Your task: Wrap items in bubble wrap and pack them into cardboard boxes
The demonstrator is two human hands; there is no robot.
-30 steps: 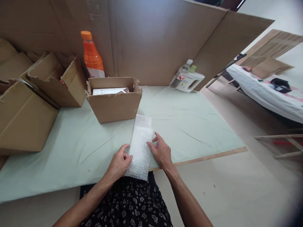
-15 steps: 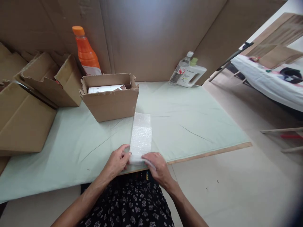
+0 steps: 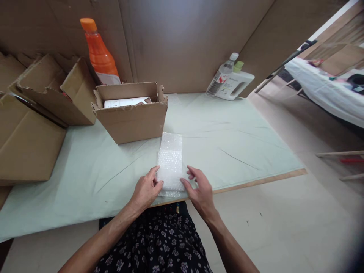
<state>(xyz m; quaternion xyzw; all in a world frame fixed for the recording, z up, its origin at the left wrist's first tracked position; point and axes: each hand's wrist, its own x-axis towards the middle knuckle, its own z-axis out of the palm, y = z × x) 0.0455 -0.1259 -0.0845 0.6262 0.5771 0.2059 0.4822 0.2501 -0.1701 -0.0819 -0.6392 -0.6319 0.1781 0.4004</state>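
A folded piece of bubble wrap (image 3: 170,165) lies lengthwise on the green cloth, near the table's front edge. My left hand (image 3: 145,190) is at its left side, thumb on top of the wrap and forefinger along the edge, holding it there. On the other side is my right hand (image 3: 201,189), fingers curved and apart, with the thumb tip at the wrap's right edge. Just beyond the wrap stands a cardboard box (image 3: 132,123) with a white carton (image 3: 125,102) inside.
More open cardboard boxes (image 3: 31,148) crowd the left side. An orange bottle (image 3: 102,57) stands behind the near box. At the back right are a clear plastic bottle (image 3: 220,79) and a white jug (image 3: 236,85). Cardboard walls (image 3: 187,45) close off the back.
My right hand has let go of the wrap's near end and moved right, its fingers spreading. The near end now lies flatter. My left hand has shifted slightly up along the edge.
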